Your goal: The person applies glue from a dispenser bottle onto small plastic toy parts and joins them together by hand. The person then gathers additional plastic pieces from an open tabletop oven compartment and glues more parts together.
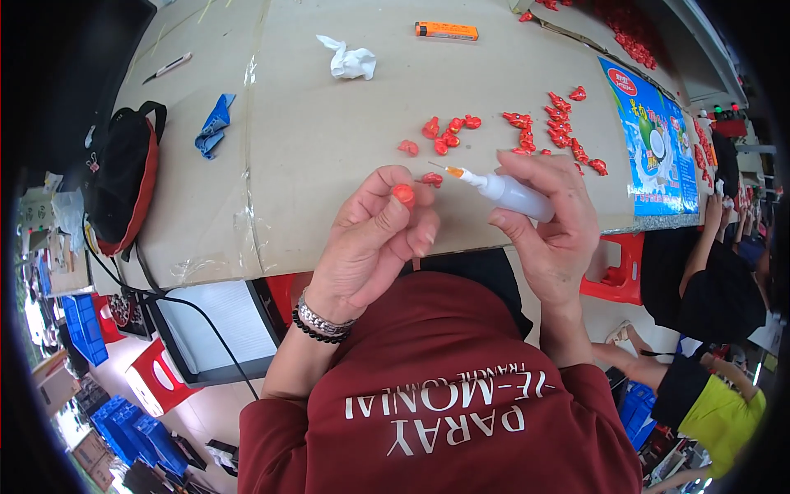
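Note:
Between the thumb and fingers of my left hand (383, 235) is a small red plastic piece (403, 194), held up over the table's near edge. My right hand (555, 222) is wrapped round a white squeeze bottle (517, 196) lying sideways in the grip. Its thin needle tip (444, 168) points left, toward the red piece, and stays apart from it. Just beyond my hands lie several loose red pieces (448, 133) in a small cluster. Farther right, more red pieces (561, 123) lie in rough rows.
A crumpled white tissue (350, 62), an orange box (446, 31), a blue crumpled wrapper (215, 125) and a pen-like cutter (168, 67) lie on the table (313, 148). A black bag (125, 177) is at left, a blue printed sheet (654, 140) at right. Other people sit farther right.

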A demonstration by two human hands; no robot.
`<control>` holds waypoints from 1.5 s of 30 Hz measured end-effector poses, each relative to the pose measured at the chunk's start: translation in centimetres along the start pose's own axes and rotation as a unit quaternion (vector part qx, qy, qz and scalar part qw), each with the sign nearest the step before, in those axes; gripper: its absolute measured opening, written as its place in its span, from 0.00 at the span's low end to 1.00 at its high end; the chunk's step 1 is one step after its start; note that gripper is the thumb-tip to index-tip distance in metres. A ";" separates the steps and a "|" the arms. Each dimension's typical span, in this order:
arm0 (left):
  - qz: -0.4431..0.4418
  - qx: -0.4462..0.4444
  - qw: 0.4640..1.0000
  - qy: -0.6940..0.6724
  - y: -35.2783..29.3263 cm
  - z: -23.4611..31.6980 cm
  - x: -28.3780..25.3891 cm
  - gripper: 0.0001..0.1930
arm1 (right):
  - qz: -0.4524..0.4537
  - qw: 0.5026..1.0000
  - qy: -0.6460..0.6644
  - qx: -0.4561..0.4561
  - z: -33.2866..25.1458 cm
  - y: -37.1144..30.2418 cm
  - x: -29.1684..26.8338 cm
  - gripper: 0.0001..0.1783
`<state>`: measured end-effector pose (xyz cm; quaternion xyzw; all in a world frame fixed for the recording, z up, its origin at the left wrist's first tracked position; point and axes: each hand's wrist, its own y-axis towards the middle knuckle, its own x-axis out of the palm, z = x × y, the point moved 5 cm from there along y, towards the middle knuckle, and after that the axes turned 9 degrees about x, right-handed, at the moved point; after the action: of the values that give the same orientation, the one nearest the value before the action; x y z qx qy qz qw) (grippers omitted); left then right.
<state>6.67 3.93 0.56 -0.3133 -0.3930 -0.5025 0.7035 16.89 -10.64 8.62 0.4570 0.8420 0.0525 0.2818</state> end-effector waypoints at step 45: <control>0.000 -0.007 0.998 -0.070 -1.2 -1.4 -1.1 0.07 | 0.013 0.976 -0.089 -0.198 -2.6 -1.7 1.5 0.13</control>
<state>5.65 2.94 -1.01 -0.3522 -0.4376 -0.4824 0.6721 13.64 -9.99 9.59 0.4056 0.7803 0.1812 0.4402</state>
